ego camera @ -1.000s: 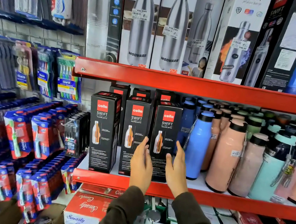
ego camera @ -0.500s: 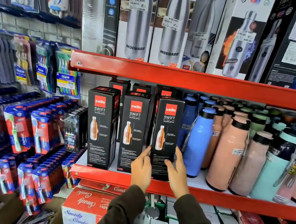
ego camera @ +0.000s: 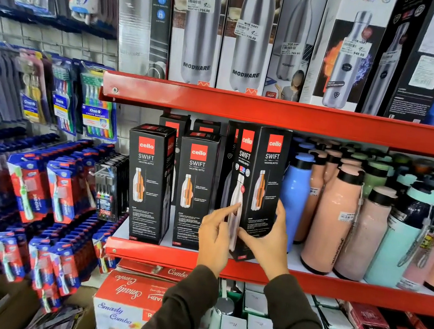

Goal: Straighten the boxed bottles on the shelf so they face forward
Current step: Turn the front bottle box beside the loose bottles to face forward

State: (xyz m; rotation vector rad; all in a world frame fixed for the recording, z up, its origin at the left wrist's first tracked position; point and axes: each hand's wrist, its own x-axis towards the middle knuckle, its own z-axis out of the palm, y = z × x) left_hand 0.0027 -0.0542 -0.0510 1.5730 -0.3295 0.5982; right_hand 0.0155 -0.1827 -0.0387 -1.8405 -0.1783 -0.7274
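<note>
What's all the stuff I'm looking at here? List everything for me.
Cello boxes: three in front, black, middle shelf; more behind.
Turned box: one, black, corner forward, held.
Loose bottles: many, pink, blue, mint, middle shelf right.
Steel-bottle boxes: several, white and black, top shelf.
Shelves: red edges.
Toothbrush packs: many, red-blue, hanging left.
Combo box: one, red-white, below.
Left hand: touching box's left face.
Right hand: gripping box's lower right.
</note>
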